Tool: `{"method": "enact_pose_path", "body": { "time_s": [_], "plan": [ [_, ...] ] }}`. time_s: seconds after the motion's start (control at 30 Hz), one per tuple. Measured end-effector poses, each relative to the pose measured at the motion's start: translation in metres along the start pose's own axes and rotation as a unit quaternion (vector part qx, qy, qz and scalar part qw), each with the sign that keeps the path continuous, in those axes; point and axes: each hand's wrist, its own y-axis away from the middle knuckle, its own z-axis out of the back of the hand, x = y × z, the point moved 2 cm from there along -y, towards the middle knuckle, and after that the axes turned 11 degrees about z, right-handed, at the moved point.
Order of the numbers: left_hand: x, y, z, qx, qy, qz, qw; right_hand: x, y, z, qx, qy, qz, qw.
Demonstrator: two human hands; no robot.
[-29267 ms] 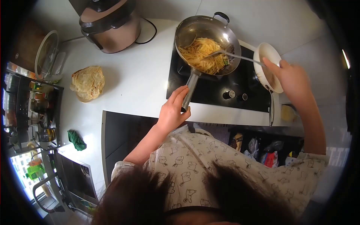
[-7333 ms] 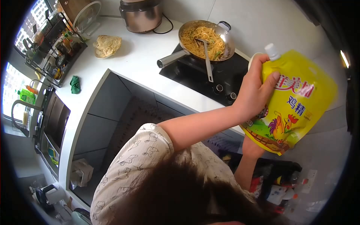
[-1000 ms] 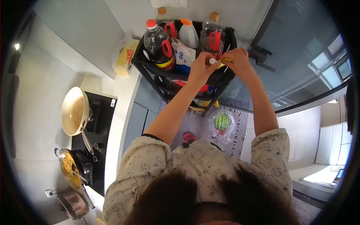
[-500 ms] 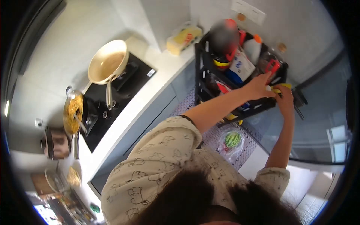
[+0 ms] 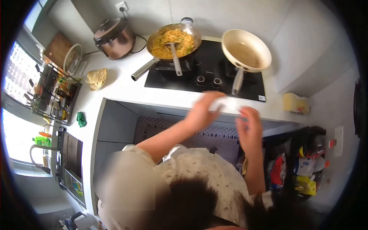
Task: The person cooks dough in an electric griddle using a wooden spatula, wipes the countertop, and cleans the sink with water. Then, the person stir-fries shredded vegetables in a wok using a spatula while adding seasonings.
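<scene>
At the front edge of the counter (image 5: 122, 86), left hand (image 5: 201, 113) and right hand (image 5: 250, 128) stand apart

A person in a pale printed shirt (image 5: 207, 165) faces a black hob (image 5: 209, 63), both hands blurred by motion; the left hand has its fingers bent and its thumb spread away from them, clasping nothing that can be made out; the right hand, nearer the counter's right end, curls its fingers loosely with a gap at the thumb, likewise with nothing seen in its grasp.

Beyond the hands, toward the hob's left edge, a steel wok (image 5: 194, 34) holds a heap of yellow strips (image 5: 168, 38) flecked with green; a metal spatula (image 5: 176, 63) leans there, its head in the food and its handle out over the front rim; near the hob's right edge sits a cream pan (image 5: 247, 50), its handle pointing to the hob's front edge.

Toward the counter's back edge, left of the hob, stands a rice cooker (image 5: 115, 40); flatbread (image 5: 96, 78) lies farther left; a green cloth (image 5: 81, 119) rests near the counter's inner corner; a yellow package (image 5: 296, 103) occupies the right end; just off that end, a black cart (image 5: 270, 145) carries a yellow pouch (image 5: 305, 186).
</scene>
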Motion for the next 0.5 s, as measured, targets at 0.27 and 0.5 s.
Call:
{"method": "enact_pose_path", "body": {
  "time_s": [0.27, 0.5],
  "plan": [
    [0.154, -0.025, 0.234, -0.188, -0.346, 0.115, 0.912, -0.026, -0.177, -0.269, 0.235, 0.275, -0.034, 0.932],
    [0.219, -0.030, 0.240, 0.029, -0.199, 0.267, 0.942, -0.059, -0.264, -0.229, 0.338, 0.444, 0.010, 0.830]
  ]
}}
